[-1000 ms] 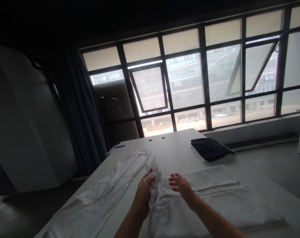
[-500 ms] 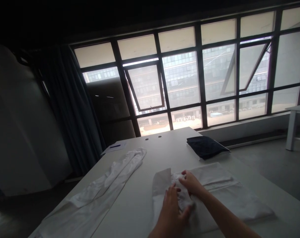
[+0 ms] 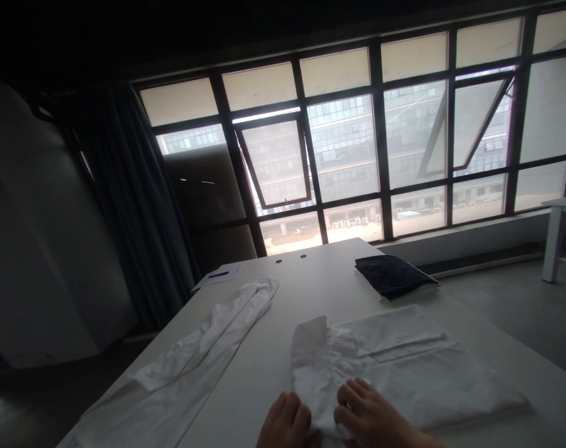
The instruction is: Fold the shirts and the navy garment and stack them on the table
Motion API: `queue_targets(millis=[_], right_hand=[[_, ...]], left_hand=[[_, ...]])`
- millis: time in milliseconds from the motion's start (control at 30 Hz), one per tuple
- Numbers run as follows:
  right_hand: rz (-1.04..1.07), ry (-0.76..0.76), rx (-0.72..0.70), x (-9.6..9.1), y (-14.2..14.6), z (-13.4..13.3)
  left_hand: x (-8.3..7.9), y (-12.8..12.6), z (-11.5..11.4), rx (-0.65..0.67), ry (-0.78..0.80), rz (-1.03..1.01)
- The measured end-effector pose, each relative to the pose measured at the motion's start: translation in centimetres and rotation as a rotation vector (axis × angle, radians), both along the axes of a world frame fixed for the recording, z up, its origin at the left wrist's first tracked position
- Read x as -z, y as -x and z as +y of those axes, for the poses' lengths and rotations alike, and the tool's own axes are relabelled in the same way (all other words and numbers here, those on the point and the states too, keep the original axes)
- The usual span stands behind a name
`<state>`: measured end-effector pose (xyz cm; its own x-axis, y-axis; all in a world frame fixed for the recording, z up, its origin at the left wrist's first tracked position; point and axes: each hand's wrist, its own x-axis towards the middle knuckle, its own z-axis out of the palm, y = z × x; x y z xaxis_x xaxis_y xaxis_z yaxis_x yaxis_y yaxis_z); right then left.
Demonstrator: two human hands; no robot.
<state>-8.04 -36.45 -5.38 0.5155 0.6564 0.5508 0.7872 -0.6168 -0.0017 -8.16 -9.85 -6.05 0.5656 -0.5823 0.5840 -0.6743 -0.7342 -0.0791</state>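
Observation:
A white folded garment [image 3: 404,367] lies on the white table [image 3: 311,280] in front of me. My left hand [image 3: 287,426] rests at the near edge of its crumpled left part, fingers curled down onto the cloth. My right hand [image 3: 371,417] lies flat on the same cloth just to the right, fingers stretched out and pressing on it. Both hands sit at the bottom of the view, partly cut off.
A second long white garment [image 3: 203,348] stretches along the table's left side. A folded dark blue garment [image 3: 395,277] lies at the far right. A paper with a pen [image 3: 217,277] sits at the far left corner. Large windows and a dark curtain stand behind; another white table [image 3: 560,230] is at right.
Both hands slid back toward me along the white cloth, from its middle to its near edge. A second ago the left hand held the cloth raised; now it lies flat on the table.

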Motion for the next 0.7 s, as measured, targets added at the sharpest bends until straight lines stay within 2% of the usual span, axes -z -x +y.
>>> queue_targets(millis=[67,133,333,467,600,700], right_hand=[[-0.023,-0.018,0.072,1.5,-0.1,0.1],[-0.011,-0.026,0.084,1.9,-0.2,0.2],[-0.021,-0.052,0.044,-0.6,0.5,0.1],[0.037,-0.032,0.047,-1.4,0.8,-0.5],[0.171,0.004,0.004,-1.6,1.1,-1.2],[0.193,-0.014,-0.014,-2.4,1.5,-1.7]], left_hand=[[0.0,0.0,-0.4,0.013,-0.018,0.001],[-0.3,0.2,-0.6,-0.012,-0.029,0.052],[-0.8,1.2,-0.6,-0.049,-0.015,0.273],[-0.4,1.1,-0.4,-0.022,-0.008,0.274],[-0.5,0.6,0.2,0.114,-0.115,0.161],[-0.8,0.5,0.8,0.202,-0.164,0.172]])
